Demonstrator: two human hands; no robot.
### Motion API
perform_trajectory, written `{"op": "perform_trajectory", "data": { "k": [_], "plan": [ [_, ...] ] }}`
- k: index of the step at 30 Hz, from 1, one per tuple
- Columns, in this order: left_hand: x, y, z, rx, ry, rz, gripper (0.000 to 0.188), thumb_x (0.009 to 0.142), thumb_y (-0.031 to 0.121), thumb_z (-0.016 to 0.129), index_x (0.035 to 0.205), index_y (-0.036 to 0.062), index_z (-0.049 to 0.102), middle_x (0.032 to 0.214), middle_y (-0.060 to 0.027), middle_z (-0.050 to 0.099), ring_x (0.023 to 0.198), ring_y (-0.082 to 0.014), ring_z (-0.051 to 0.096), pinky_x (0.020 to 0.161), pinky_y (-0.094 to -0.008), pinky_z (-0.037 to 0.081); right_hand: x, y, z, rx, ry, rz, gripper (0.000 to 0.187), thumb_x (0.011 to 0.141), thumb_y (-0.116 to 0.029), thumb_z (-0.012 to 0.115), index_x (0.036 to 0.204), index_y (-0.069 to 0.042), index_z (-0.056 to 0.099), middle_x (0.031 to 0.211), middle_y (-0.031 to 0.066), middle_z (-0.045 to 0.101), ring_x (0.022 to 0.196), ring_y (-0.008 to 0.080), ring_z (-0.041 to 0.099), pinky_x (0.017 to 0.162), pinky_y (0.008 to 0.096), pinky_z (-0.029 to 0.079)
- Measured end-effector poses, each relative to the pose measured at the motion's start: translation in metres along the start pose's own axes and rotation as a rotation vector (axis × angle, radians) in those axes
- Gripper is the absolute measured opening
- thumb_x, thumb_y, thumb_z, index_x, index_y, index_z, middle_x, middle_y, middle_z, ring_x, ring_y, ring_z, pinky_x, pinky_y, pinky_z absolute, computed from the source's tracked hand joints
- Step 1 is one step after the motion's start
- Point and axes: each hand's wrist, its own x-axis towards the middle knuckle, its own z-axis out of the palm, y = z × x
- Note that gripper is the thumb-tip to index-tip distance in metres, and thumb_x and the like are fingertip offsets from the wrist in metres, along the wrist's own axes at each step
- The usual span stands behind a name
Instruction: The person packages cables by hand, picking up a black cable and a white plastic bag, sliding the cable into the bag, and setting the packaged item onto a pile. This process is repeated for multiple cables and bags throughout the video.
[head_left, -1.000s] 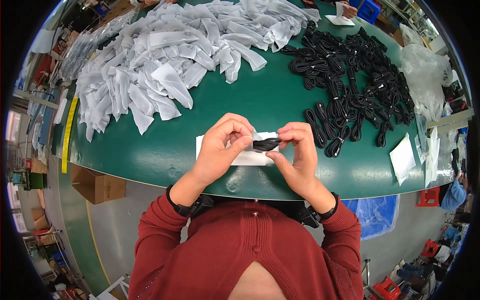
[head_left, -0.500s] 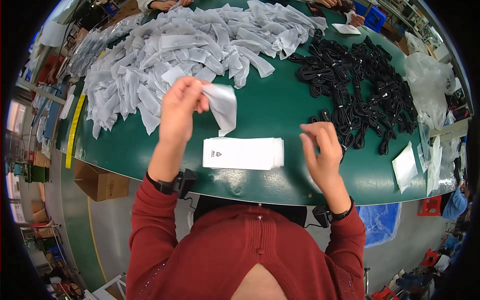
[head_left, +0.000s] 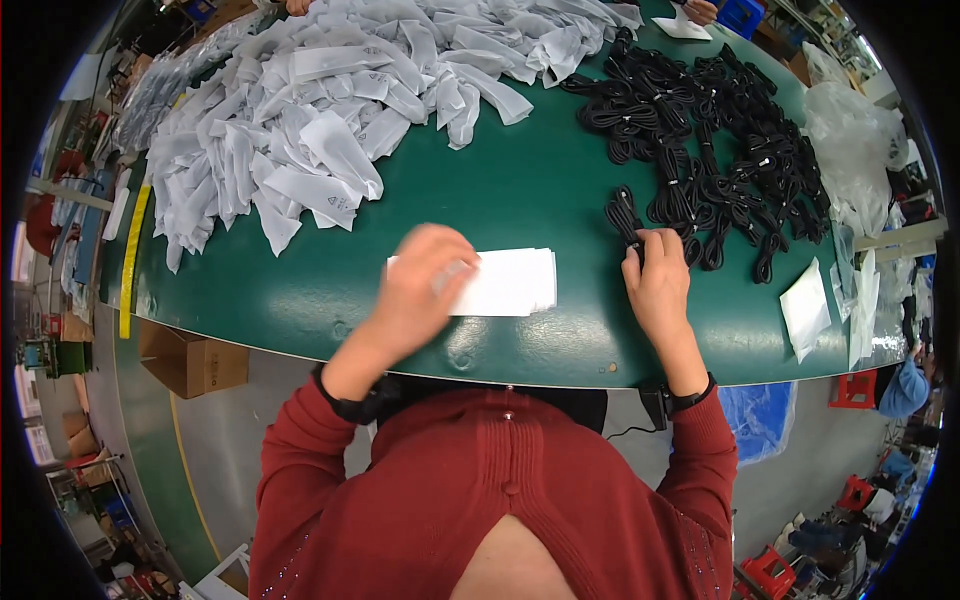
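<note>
A stack of flat white pouches (head_left: 510, 284) lies on the green table in front of me. My left hand (head_left: 425, 285) is over the stack's left end, its bent fingers blurred by motion, so whether it has hold of a pouch is unclear. To the right of the stack, my right hand (head_left: 657, 272) has its fingertips and thumb closed on the near end of a coiled black cable (head_left: 623, 212). That cable lies at the edge of a heap of similar tied black cables (head_left: 715, 150). A large pile of filled whitish pouches (head_left: 290, 120) covers the far left.
A yellow tape strip (head_left: 131, 260) runs along the table's left side. A white packet (head_left: 805, 310) and clear plastic bags (head_left: 855, 140) lie at the right. Another person's hand (head_left: 700, 11) shows at the far edge. A cardboard box (head_left: 195, 362) stands below, on the left.
My left hand has let go of the whitish pouch it held and come down to the stack. My right hand has moved to the black cable and closed on it. The view has shifted slightly.
</note>
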Motion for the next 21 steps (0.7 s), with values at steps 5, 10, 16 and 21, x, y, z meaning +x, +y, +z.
{"op": "perform_trajectory", "data": {
  "k": [5, 10, 16, 21],
  "plan": [
    [-0.008, 0.016, 0.048, 0.032, -0.087, 0.027, 0.012, 0.081, 0.002, 0.071, 0.089, 0.0028, 0.062, 0.089, -0.0107, 0.058, 0.085, -0.0305, 0.061, 0.075, -0.037, 0.051, -0.011, -0.034, -0.019, 0.612, -0.237, 0.283, 0.029, 0.089, -0.004, 0.063, 0.117, 0.003, 0.058, 0.101, 0.0183, 0.062, 0.082, 0.0276, 0.063, 0.071, 0.0359, 0.051],
    [-0.007, 0.004, 0.057, 0.1, -0.101, 0.034, 0.012, 0.082, 0.003, 0.07, 0.087, 0.0024, 0.06, 0.086, -0.0094, 0.057, 0.081, -0.0289, 0.06, 0.07, -0.0378, 0.049, -0.026, -0.066, -0.022, 0.749, -0.086, 0.205, 0.034, 0.087, 0.002, 0.065, 0.121, 0.002, 0.058, 0.093, 0.0156, 0.064, 0.074, 0.026, 0.062, 0.067, 0.0338, 0.05],
    [-0.013, 0.009, 0.053, -0.066, -0.092, -0.17, 0.01, 0.085, 0.0, 0.068, 0.087, 0.0015, 0.059, 0.083, -0.0092, 0.056, 0.069, -0.0206, 0.057, 0.062, -0.0314, 0.047, -0.028, -0.062, -0.026, 0.604, -0.059, -0.063, 0.043, 0.081, 0.002, 0.074, 0.121, 0.001, 0.06, 0.086, 0.0135, 0.062, 0.07, 0.028, 0.061, 0.063, 0.0347, 0.049],
    [-0.01, 0.009, 0.05, -0.169, -0.074, -0.307, 0.009, 0.086, -0.002, 0.067, 0.089, 0.0005, 0.059, 0.085, -0.0094, 0.058, 0.066, -0.0181, 0.054, 0.061, -0.0284, 0.045, -0.028, -0.068, -0.026, 0.518, -0.088, -0.123, 0.042, 0.077, -0.004, 0.078, 0.116, 0.0, 0.063, 0.085, 0.0124, 0.061, 0.07, 0.0293, 0.06, 0.061, 0.0357, 0.048]
  ]
}}
